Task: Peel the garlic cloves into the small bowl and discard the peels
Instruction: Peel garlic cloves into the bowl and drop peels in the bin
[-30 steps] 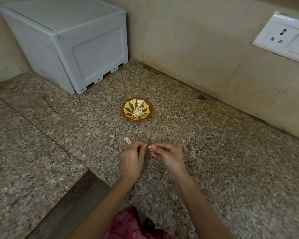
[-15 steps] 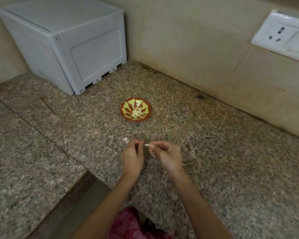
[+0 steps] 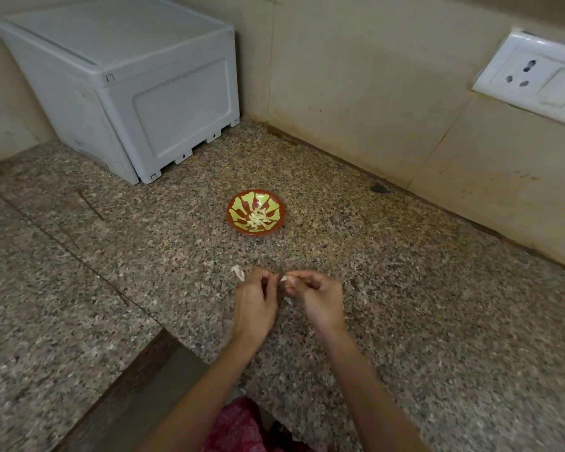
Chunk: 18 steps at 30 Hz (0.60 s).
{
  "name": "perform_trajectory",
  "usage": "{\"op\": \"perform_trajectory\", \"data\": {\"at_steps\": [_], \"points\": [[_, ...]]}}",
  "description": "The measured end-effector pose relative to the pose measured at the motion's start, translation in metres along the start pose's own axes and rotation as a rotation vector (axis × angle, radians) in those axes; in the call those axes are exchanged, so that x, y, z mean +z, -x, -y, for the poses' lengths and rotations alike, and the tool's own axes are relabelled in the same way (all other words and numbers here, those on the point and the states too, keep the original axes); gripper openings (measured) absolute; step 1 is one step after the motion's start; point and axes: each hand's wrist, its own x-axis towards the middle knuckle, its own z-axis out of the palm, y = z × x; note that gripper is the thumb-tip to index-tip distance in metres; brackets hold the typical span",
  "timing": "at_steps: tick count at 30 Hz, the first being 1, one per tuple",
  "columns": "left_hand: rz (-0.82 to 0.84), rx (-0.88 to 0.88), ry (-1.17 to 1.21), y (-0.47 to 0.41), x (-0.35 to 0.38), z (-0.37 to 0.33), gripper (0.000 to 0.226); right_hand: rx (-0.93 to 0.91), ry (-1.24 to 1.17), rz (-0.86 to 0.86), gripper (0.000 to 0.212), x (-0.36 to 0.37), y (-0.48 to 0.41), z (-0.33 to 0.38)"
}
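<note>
Mid-peel at lower centre of frame, one clove caught between two hands.

Fingertips point(image 3: 264, 276) of left hand point(image 3: 255, 303) and right hand point(image 3: 318, 298) curled in, pinching a pale garlic clove point(image 3: 283, 279) between them, low over the granite countertop point(image 3: 421, 288). Flake of peel point(image 3: 238, 273) poking out beside the left fingers. Hardly any change over the last second: same pinch, same heap of peeled cloves point(image 3: 257, 219) in the small bowl point(image 3: 234, 212) at mid-frame, so probably still working this clove. Clove mostly hidden; remaining skin impossible to judge; flake held or lying, unclear.
</note>
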Motion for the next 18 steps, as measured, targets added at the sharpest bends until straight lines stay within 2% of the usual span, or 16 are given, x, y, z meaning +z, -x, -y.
{"op": "perform_trajectory", "data": {"at_steps": [7, 15, 18], "points": [[0.008, 0.112, -0.018, -0.004, -0.003, 0.012, 0.010, 0.162, -0.236, 0.129, 0.015, -0.007, -0.001, 0.008], [0.044, 0.136, 0.010, -0.005, -0.003, 0.016, 0.008, 0.245, -0.288, 0.180, 0.018, -0.011, -0.003, 0.010], [0.056, 0.085, 0.034, -0.006, -0.003, 0.017, 0.010, 0.245, -0.273, 0.166, 0.017, -0.010, -0.005, 0.009]]}}
